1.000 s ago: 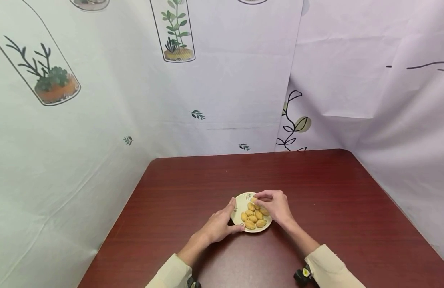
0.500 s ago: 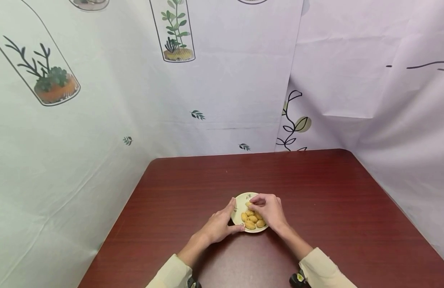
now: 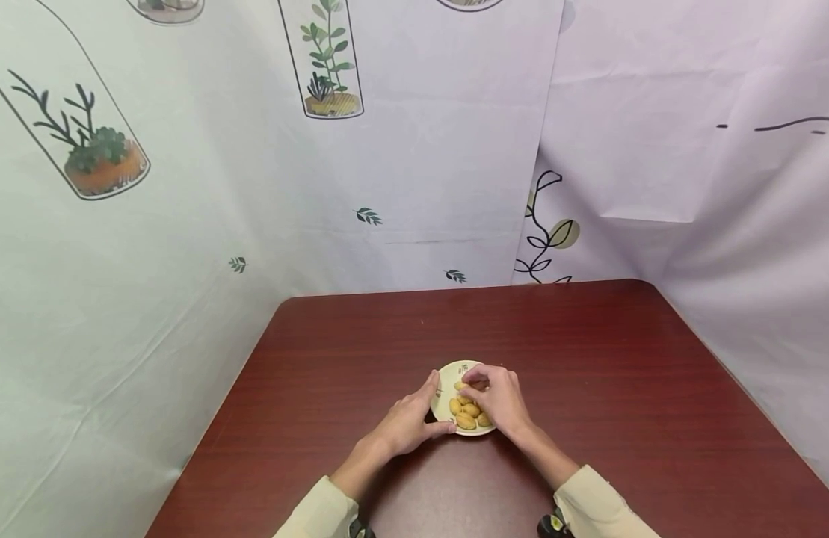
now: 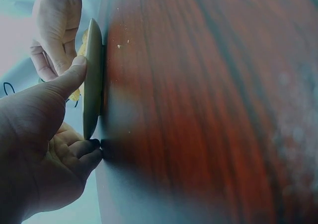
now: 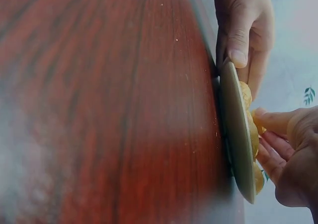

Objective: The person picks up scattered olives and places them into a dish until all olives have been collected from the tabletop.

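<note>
A small pale plate (image 3: 448, 379) with dark printed marks stands on the table, bearing several golden-yellow oval pieces of food (image 3: 466, 421). My left hand (image 3: 407, 421) grips the plate's left side; in the left wrist view its thumb lies on the plate's edge (image 4: 92, 90), with fingers curled at the far end. Over the plate, my right hand (image 3: 503, 397) pinches one yellow oval food piece (image 3: 460, 386) between thumb and fingers. The right wrist view shows this piece (image 5: 260, 127) close against the others. My right hand hides part of the food and the plate's right side.
The dark red wooden table (image 3: 360, 336) extends around the plate, with a few crumbs on it in the wrist views. Pale printed cloth (image 3: 441, 172) hangs behind the table and along both sides.
My right hand has moved left and slightly nearer over the plate, with the yellow piece in its fingers. The left hand keeps its grip on the plate.
</note>
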Demonstrator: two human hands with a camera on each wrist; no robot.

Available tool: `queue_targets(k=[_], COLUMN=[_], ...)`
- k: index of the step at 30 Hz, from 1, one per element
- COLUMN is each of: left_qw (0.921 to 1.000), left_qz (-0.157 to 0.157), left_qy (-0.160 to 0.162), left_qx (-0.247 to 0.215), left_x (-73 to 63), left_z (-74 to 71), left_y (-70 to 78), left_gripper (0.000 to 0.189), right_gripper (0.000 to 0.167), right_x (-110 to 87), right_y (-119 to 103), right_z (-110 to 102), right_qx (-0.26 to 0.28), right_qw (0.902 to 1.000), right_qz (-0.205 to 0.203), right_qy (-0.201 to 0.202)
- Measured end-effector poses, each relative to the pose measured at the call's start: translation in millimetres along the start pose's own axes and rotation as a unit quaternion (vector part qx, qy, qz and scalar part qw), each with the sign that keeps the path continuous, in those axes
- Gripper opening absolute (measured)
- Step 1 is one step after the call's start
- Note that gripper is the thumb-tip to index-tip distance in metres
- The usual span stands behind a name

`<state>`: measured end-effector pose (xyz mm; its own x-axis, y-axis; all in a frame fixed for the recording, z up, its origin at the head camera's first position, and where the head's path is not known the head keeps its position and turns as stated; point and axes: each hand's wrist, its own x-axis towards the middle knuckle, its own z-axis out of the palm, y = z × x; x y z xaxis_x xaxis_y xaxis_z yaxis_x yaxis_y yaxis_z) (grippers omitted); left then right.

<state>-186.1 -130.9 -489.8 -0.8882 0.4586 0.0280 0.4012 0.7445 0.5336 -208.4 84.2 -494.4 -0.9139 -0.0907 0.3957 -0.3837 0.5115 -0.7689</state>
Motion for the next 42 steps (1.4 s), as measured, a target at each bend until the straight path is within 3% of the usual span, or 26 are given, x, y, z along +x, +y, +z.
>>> queue_targets(k=[15,21,26,31,36,42], left_qw=[1.0000,1.0000,1.0000,1.0000,1.0000,1.0000], left_qz=[0.001,0.000,0.004,0.005,0.003,0.004], left_qy=[0.002,0.002,0.001,-0.001,0.000,-0.004], left_qx=[-0.002,0.000,-0.002,0.000,0.001,0.006], left_x=[0.4,0.9,2.5,4.0,4.2,1.3], left_z=[0.4,1.1,0.6,0.3,0.0,0.5], left_y=[-0.3,-0.8,-1.2,-3.2,-3.9,-3.6], left_gripper=[0.103,0.103,0.102,0.102,0.103,0.104], right_gripper=[0.017,0.016,0.017,0.018,0.019,0.022], right_x=[0.3,0.7,1.9,1.9,-1.0,-8.6], right_y=[0,1,1,3,5,14], right_z=[-1,-5,-17,-34,-49,-62], right_qx=[-0.022,0.016,0.045,0.039,0.038,0.049], right_qw=[0.9997,0.9997,0.9984,0.9981,0.9978,0.9980], right_qz=[-0.002,0.015,0.027,0.033,0.049,0.038], right_qy=[0.008,0.012,0.023,0.033,0.023,0.014])
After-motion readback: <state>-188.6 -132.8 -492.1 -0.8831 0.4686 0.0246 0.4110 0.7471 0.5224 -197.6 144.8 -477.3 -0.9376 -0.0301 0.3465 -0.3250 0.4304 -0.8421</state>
